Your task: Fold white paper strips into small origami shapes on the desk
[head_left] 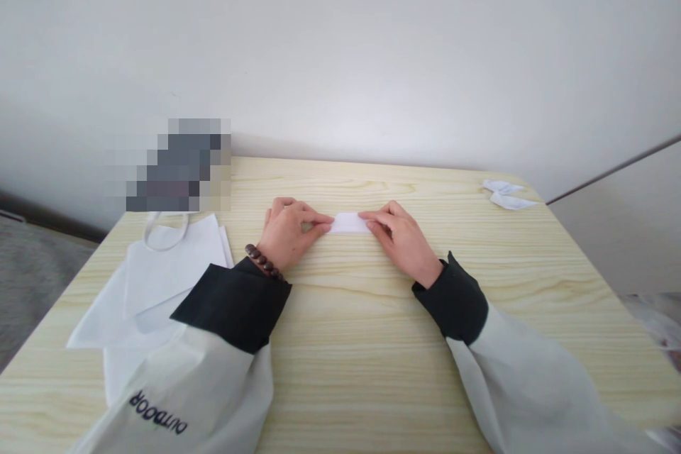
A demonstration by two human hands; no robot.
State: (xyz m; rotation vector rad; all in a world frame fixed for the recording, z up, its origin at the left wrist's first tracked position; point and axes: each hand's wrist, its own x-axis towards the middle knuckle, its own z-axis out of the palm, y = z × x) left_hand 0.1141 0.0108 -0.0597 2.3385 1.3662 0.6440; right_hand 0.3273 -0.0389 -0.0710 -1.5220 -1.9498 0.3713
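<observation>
A small folded strip of white paper [348, 222] lies flat on the light wooden table [351, 326], near its middle. My left hand [290, 233] rests at the strip's left end, fingers curled and fingertips pressing on the paper. My right hand [399, 237] presses the strip's right end with its fingers held together. A brown bead bracelet [263, 262] circles my left wrist. Both forearms lie on the table in white sleeves with dark cuffs.
A stack of white paper sheets and a white bag with handles [159, 277] lie at the table's left. Two folded white paper pieces [505, 194] sit at the far right corner. A blurred-out object [175, 167] stands at the far left edge. A plain wall runs behind.
</observation>
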